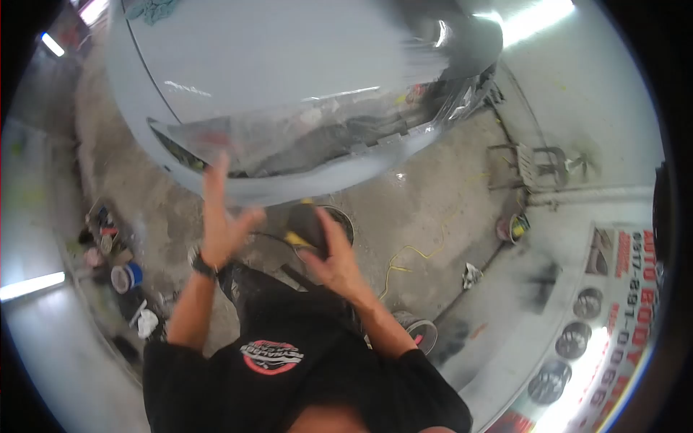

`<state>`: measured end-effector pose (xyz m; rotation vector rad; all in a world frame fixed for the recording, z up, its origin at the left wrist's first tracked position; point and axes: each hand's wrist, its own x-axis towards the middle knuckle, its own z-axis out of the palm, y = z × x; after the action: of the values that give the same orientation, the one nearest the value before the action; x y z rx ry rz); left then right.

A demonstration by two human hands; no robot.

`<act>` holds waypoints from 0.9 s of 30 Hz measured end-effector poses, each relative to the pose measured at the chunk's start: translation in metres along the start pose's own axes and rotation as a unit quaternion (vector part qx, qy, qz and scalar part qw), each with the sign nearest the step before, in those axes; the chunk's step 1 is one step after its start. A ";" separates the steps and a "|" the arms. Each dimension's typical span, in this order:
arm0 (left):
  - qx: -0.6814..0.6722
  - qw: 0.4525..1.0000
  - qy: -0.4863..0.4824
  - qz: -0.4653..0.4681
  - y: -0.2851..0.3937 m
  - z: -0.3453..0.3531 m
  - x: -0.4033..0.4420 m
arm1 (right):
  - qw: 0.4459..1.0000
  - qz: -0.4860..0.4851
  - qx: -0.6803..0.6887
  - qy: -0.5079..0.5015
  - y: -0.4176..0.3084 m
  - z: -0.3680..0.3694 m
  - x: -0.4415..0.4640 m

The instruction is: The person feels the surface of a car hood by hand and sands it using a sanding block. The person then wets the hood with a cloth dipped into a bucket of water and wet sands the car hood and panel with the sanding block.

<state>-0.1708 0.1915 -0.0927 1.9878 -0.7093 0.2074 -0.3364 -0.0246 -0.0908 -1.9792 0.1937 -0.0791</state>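
Note:
My right hand [334, 261] grips a dark sanding block [306, 228] with yellow edges, in front of my body. Behind the block the rim of a bucket [349, 220] shows; the rest of the bucket is mostly hidden. My left hand [222, 220] is raised to the left, empty, with fingers stretched out and thumb apart, slightly smeared by motion. Just beyond it is the grey front bumper [281, 190] of a car, which the fingertips overlap in view; whether they touch cannot be told. Clear plastic sheet [271, 141] covers the front opening above the bumper.
The car's hood [289, 54] fills the top, with a teal cloth [150, 10] on it. A second bucket [417, 332] stands beside my right elbow. A yellow cord [393, 268] lies on the concrete floor. A chair [527, 166] is at right; a blue-and-white tub [127, 277] at left.

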 end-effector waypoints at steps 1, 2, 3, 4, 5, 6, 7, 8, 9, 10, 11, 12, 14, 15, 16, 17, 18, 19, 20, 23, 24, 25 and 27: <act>0.120 0.988 0.068 0.064 0.009 0.008 0.029 | 0.998 0.014 -0.055 0.018 0.019 -0.042 -0.020; 0.149 0.980 0.129 0.025 0.017 0.022 0.055 | 0.993 0.033 -0.108 0.042 0.043 -0.082 -0.045; 0.153 0.970 0.188 0.017 0.022 0.034 0.086 | 0.986 0.044 -0.152 0.059 0.079 -0.123 -0.072; 0.208 0.955 0.211 -0.021 0.009 0.041 0.117 | 0.975 0.058 -0.198 0.078 0.114 -0.162 -0.104; 0.257 0.934 0.238 -0.061 -0.010 0.047 0.140 | 0.961 0.101 -0.235 0.105 0.132 -0.199 -0.138; 0.274 0.915 0.263 -0.136 -0.020 0.056 0.159 | 0.942 0.144 -0.273 0.132 0.149 -0.235 -0.174; 0.287 0.890 0.288 -0.207 -0.029 0.064 0.180 | 0.926 0.187 -0.281 0.167 0.171 -0.263 -0.213; 0.298 0.857 0.318 -0.274 -0.030 0.074 0.195 | 0.904 0.228 -0.298 0.204 0.203 -0.285 -0.255; 0.301 0.844 0.344 -0.280 -0.031 0.082 0.205 | 0.886 0.328 -0.260 0.201 0.203 -0.307 -0.282; 0.305 0.828 0.374 -0.287 -0.037 0.085 0.212 | 0.880 0.319 -0.257 0.240 0.227 -0.320 -0.318; 0.309 0.808 0.405 -0.295 -0.041 0.084 0.218 | 0.862 0.356 -0.242 0.267 0.243 -0.329 -0.349; 0.337 0.780 0.433 -0.302 -0.040 0.088 0.222 | 0.849 0.354 -0.254 0.299 0.283 -0.332 -0.390; 0.333 0.770 0.436 -0.326 -0.030 0.089 0.225 | 0.818 0.384 -0.230 0.361 0.335 -0.315 -0.448; 0.330 0.765 0.436 -0.341 -0.026 0.090 0.225 | 0.828 0.397 -0.213 0.335 0.380 -0.307 -0.484; 0.331 0.754 0.441 -0.357 -0.022 0.089 0.227 | 0.822 0.470 -0.132 0.293 0.440 -0.297 -0.531; 0.329 0.749 0.448 -0.360 -0.025 0.089 0.228 | 0.871 0.365 -0.175 0.278 0.450 -0.286 -0.543; 0.327 0.743 0.456 -0.364 -0.028 0.089 0.228 | 0.906 0.254 -0.218 0.259 0.458 -0.275 -0.554; 0.326 0.737 0.465 -0.367 -0.031 0.088 0.227 | 0.912 0.294 -0.169 0.231 0.451 -0.270 -0.533; 0.319 0.732 0.471 -0.374 -0.030 0.087 0.228 | 0.901 0.361 -0.119 0.211 0.441 -0.273 -0.503; 0.301 0.722 0.486 -0.390 -0.027 0.089 0.229 | 0.826 0.536 0.019 0.171 0.432 -0.304 -0.412; 0.292 0.718 0.494 -0.393 -0.023 0.090 0.230 | 0.828 0.536 0.032 0.164 0.434 -0.321 -0.384; 0.282 0.714 0.503 -0.397 -0.022 0.092 0.232 | 0.827 0.538 0.045 0.156 0.439 -0.342 -0.355; 0.260 0.705 0.514 -0.412 -0.022 0.093 0.235 | 0.838 0.525 0.048 0.140 0.444 -0.387 -0.299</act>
<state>0.0197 0.0276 -0.0559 2.0539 1.0661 0.9351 -0.7309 -0.4974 -0.3299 -1.5114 1.4031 0.3300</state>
